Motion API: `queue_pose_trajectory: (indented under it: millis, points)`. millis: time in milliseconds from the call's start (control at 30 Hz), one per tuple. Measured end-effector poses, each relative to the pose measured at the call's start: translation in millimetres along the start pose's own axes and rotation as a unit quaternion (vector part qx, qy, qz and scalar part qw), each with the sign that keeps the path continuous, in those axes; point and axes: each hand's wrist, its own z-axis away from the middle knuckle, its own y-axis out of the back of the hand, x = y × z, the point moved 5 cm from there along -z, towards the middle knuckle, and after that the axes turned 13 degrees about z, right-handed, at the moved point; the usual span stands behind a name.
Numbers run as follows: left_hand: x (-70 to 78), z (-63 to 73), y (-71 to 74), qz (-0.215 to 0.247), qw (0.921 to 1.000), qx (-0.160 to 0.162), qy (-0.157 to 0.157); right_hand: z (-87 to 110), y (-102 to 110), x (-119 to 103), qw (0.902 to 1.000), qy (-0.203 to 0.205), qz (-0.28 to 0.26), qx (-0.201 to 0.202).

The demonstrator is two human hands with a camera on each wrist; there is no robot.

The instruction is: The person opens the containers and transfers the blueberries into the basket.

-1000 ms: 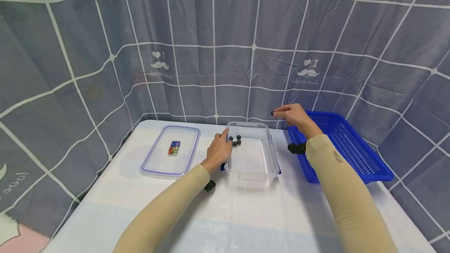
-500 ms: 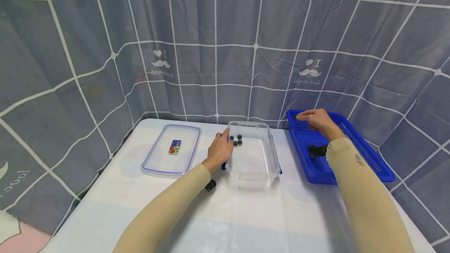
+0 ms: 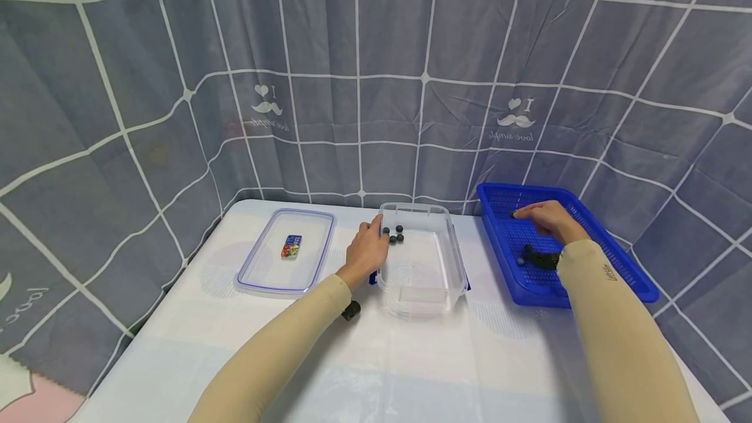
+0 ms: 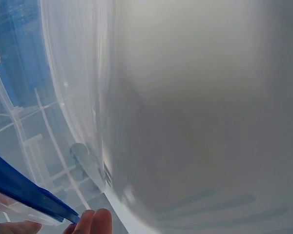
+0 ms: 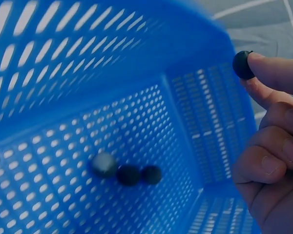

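While right hand (image 3: pixel 551 219) pinches dark ball (image 5: pixel 242 65) over blue basket (image 3: pixel 501 250), left hand (image 3: pixel 367 250) grips clear box (image 3: pixel 431 260), lid (image 3: pixel 279 273) nearby

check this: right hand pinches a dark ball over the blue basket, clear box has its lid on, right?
No: the lid is off, lying on the table left of the clear box, as the head view shows. The right hand does pinch a dark ball over the blue basket.
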Motion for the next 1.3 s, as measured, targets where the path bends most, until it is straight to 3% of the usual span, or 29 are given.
queue_pose_trajectory:
  millis: [233,467,867,1067,1300]
  points:
    - [-0.1,1.0,-0.2,0.0,1.0,-0.001,0.003,-2.5,-6.6,17.9,0.9996,-0.016,-0.025,-0.005]
    - [-0.1,1.6,-1.4,0.002,1.0,-0.005,0.004,1.7,-12.9,27.2,0.9986,-0.049,0.003,-0.018]
    - [-0.8,1.8,-1.3,0.004,1.0,-0.002,0.0,7.0,-12.5,34.6,0.9986,-0.051,0.011,-0.01]
    - [-1.6,1.1,-0.7,0.003,1.0,-0.002,0.002,1.1,-9.9,19.6,0.9995,-0.02,0.026,0.003]
    - [-1.5,0.8,-0.2,0.004,1.0,0.0,0.001,-2.3,-10.5,-20.1,0.9989,0.025,0.038,0.01]
